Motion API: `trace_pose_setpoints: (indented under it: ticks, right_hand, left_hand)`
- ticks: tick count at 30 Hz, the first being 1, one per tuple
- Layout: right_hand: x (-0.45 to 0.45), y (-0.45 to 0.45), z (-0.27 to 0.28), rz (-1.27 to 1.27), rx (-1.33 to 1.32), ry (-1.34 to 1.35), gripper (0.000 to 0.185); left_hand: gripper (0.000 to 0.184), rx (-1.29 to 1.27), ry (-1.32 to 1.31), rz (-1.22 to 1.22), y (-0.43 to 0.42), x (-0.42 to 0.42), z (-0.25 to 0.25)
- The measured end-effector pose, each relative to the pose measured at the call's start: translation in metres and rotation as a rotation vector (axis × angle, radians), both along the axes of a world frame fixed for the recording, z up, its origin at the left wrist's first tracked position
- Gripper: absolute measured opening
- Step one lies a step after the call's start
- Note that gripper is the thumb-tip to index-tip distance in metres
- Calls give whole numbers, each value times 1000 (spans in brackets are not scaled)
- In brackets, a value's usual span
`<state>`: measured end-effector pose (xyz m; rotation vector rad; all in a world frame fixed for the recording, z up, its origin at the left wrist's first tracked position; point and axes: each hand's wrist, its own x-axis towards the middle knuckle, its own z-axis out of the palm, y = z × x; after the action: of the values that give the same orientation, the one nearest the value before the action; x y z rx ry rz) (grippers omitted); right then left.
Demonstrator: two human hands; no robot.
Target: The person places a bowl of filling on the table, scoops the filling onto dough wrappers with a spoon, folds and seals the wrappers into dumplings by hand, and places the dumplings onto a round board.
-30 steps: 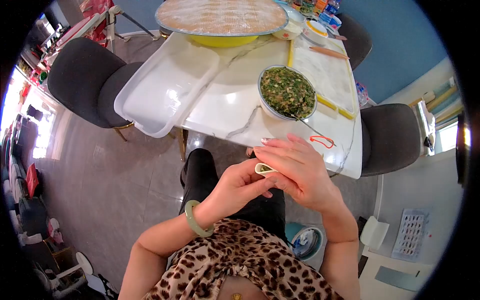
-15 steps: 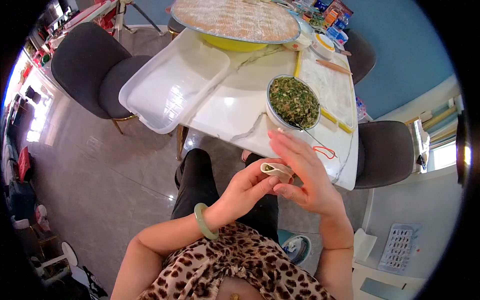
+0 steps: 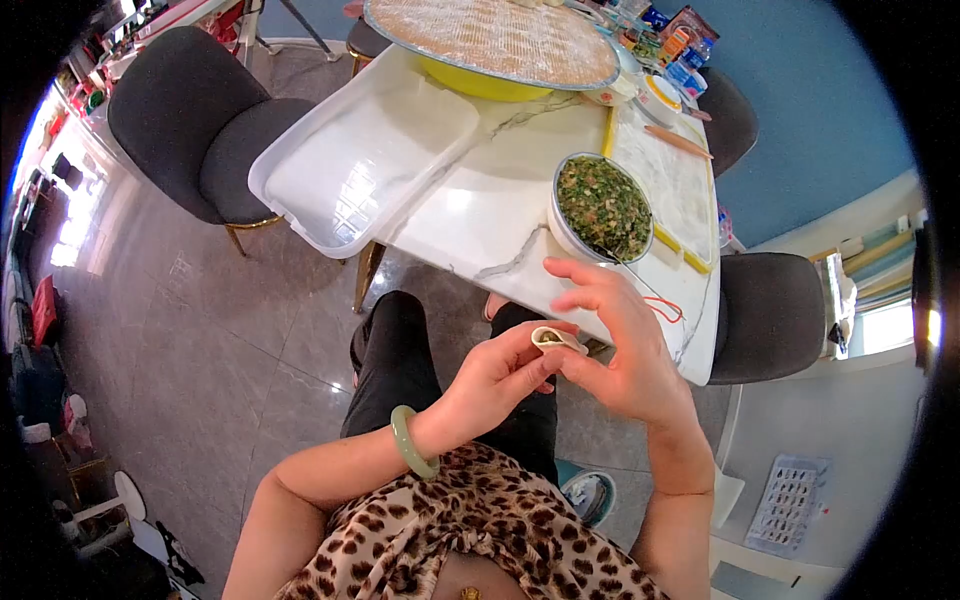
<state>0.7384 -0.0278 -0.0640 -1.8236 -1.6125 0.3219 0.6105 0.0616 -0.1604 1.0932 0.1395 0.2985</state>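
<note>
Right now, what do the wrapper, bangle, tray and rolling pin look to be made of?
Wrapper: likely dough, soft and matte, judging by its pale, thin, curled edge.
Bangle: polished stone such as jade, perhaps glass; the smooth pale-green sheen fits both.
Tray: probably glossy plastic, whitish, with bright reflections.
Rolling pin: likely matte wood, by its brown tone; grain is too small to see.
</note>
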Motion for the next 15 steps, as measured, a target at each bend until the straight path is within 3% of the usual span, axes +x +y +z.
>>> trace_pose_setpoints:
  ticks: [6, 15]
  right_hand:
    - [11, -3, -18, 154, -83, -327, 38]
    - [14, -5, -28, 204, -5, -328, 38]
  left_hand:
    - [17, 112, 55, -62, 4, 0, -5]
    - [20, -107, 68, -113, 1, -1, -7]
